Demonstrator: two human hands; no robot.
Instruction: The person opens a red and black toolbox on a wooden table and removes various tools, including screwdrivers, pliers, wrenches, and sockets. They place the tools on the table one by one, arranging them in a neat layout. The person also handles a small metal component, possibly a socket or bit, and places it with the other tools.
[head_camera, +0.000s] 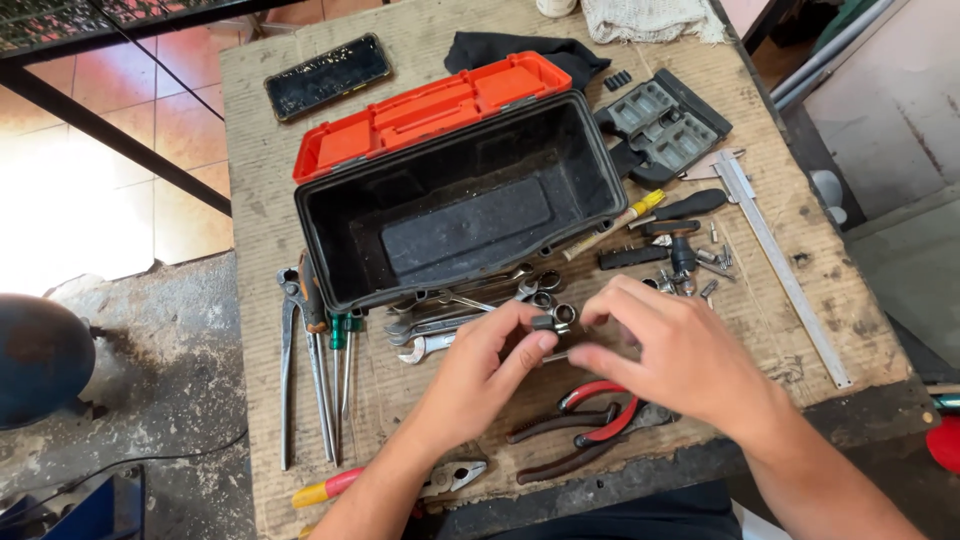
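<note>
My left hand (488, 362) pinches a small dark metal socket (545, 322) between thumb and fingers, just in front of the open black toolbox (330, 262). My right hand (672, 350) is curled beside it, its fingertips closed on a thin metal bar (556, 356) that runs under the socket. The toolbox is empty, and its orange lid (430, 112) is tipped back. Several spanners (440, 325) lie fanned out on the worn wooden table (260, 150) right behind my fingers.
Pincers and screwdrivers (318, 360) lie left; red-handled pliers (590, 415) sit near the front edge. A grey bit case (662, 122), a black handle, loose bits and a long steel caliper (780, 260) are at the right. A dark phone (326, 76) lies at the back left.
</note>
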